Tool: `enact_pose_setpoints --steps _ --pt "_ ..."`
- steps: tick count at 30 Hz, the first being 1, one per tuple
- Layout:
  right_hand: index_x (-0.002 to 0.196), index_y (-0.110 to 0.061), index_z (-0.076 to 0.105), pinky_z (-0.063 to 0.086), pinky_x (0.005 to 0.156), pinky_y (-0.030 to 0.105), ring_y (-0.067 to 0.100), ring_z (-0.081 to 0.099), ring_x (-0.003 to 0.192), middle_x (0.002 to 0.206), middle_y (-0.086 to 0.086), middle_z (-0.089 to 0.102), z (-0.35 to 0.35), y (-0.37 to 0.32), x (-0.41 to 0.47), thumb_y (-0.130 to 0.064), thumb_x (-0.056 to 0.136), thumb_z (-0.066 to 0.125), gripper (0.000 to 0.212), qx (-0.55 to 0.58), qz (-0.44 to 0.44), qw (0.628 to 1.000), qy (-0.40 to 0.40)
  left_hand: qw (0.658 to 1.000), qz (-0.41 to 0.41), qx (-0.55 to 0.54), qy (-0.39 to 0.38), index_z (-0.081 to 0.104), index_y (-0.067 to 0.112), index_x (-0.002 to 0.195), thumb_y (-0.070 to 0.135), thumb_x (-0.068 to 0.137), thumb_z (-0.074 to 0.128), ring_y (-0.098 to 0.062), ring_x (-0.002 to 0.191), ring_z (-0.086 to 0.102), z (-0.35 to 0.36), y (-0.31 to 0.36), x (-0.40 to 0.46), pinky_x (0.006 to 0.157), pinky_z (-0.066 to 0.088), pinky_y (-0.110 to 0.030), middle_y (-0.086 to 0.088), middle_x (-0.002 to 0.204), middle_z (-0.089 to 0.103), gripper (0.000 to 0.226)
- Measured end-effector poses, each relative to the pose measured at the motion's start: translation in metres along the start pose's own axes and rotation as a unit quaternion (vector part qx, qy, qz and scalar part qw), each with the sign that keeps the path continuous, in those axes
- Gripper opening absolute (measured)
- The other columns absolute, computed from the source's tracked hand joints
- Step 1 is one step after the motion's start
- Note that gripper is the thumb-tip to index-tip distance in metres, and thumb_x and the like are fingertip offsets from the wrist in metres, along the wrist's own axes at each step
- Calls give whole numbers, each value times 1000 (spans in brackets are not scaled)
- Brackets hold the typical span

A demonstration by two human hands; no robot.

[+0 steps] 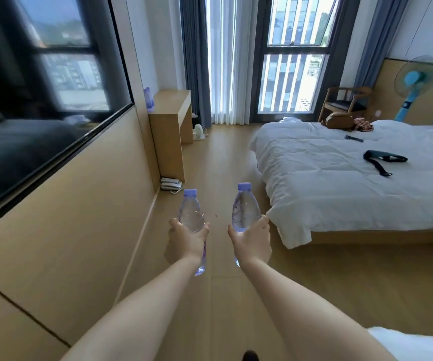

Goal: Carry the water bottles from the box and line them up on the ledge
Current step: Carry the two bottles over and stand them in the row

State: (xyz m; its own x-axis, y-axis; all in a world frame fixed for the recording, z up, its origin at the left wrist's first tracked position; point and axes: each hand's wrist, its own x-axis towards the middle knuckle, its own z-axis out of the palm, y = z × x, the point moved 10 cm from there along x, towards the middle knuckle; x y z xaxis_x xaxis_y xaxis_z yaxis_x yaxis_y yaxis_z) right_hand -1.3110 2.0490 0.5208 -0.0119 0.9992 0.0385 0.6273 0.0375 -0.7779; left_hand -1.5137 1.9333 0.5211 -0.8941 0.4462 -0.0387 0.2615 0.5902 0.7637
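A bottle [191, 213] in each hand.

Count of things in the room

Two held water bottles: left water bottle [191, 213], right water bottle [244, 208]; one bed [340, 178], one wooden chair [345, 102], one blue standing fan [414, 82], one telephone [170, 184].

each hand hides the lower middle of its bottle: left hand [188, 237], right hand [251, 239]. purple items on the desk [169, 105] are too blurred to identify (bottles, perhaps). the fan [416, 79] is blurred, and the bed [340, 183] is cut off at the right edge.
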Motion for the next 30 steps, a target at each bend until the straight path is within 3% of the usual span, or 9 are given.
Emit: enact_pose_setpoints --steps 8,14,18,23,30 --pt "143 -8 26 45 98 43 27 45 130 143 9 44 70 -37 193 -55 82 65 86 -37 -26 999 -31 1000 -21 -4 20 42 13 112 63 68 71 -33 96 63 96 82 155 77 48 -38 -9 109 65 72" --pt "141 -10 29 46 97 42 25 47 127 139 6 46 131 -87 308 -52 82 65 81 -29 -41 996 -67 999 -25 8 46 32 19 94 62 69 71 -32 90 62 131 140 267 70 39 -34 -9 100 65 63" --pt "140 -11 31 46 97 39 24 48 126 137 4 47 185 -111 389 -52 81 66 79 -17 -42 996 -77 999 -27 22 40 33 18 94 63 71 69 -30 88 62 172 162 353 70 40 -34 -7 99 65 62" --pt "128 -15 36 48 85 37 24 55 114 127 0 50 250 -142 497 -50 80 67 67 -25 -20 996 -82 999 -20 30 24 41 14 101 64 71 70 -29 85 61 219 190 482 68 41 -33 -6 98 65 65" --pt "124 -14 37 48 81 36 23 58 105 121 -2 52 302 -211 636 -50 79 65 64 1 -4 998 -69 1000 7 -6 -9 41 12 104 56 71 75 -32 88 61 269 269 637 80 51 -43 -9 103 63 65"
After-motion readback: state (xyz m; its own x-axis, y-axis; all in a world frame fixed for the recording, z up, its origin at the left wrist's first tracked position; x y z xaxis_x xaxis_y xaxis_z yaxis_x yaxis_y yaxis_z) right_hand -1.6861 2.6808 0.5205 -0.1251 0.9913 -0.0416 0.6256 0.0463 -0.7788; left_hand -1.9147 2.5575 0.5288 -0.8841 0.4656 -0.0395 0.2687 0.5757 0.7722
